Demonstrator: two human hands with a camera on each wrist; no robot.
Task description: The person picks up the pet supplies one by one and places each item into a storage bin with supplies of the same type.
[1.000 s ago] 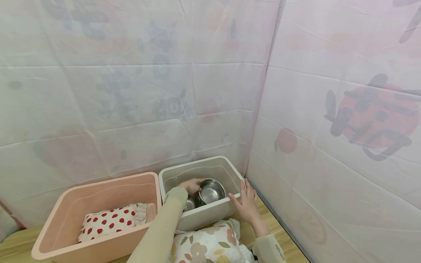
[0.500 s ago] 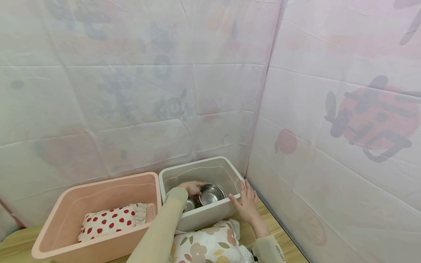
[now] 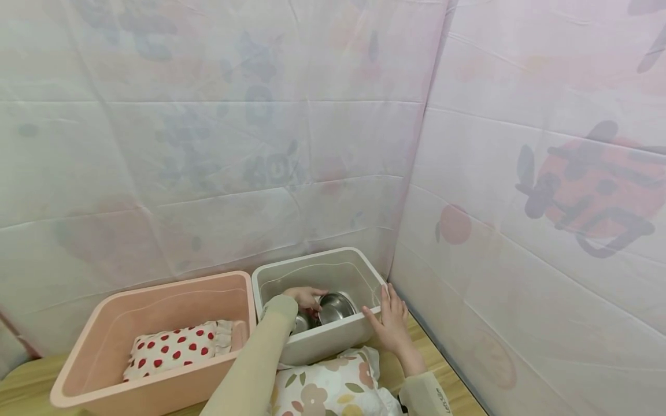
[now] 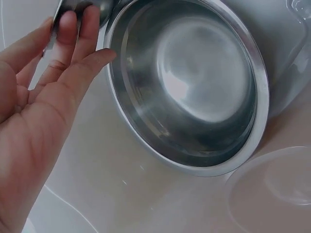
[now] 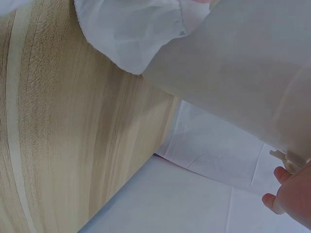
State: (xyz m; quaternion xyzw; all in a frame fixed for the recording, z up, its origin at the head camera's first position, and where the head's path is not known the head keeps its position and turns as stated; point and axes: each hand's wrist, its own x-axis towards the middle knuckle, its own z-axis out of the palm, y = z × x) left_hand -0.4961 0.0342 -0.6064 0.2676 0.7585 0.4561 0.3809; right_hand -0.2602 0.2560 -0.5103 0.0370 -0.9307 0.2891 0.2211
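Note:
Inside the light grey plastic bin (image 3: 333, 344), my left hand (image 3: 307, 297) pinches the left rim of a stainless steel bowl (image 3: 337, 310). In the left wrist view, thumb and fingers (image 4: 68, 29) lie on either side of that bowl's rim (image 4: 56, 17), at the top left. A second steel bowl (image 4: 204, 68) fills much of the same view. It stands beside the held one, partly hidden by my forearm in the head view. My right hand (image 3: 392, 320) rests with fairly straight fingers on the bin's right front corner.
Left of the bin, a peach-coloured bin (image 3: 161, 398) contains a strawberry-print cushion (image 3: 177, 349). A floral cushion (image 3: 325, 387) lies before the grey bin on the wooden table (image 5: 73, 121). Printed cloth walls (image 3: 208, 144) close in the back and right.
My left hand has lowered slightly with the steel bowl, which now sits deeper in the grey bin and looks more tilted. My right hand has stayed on the bin's corner.

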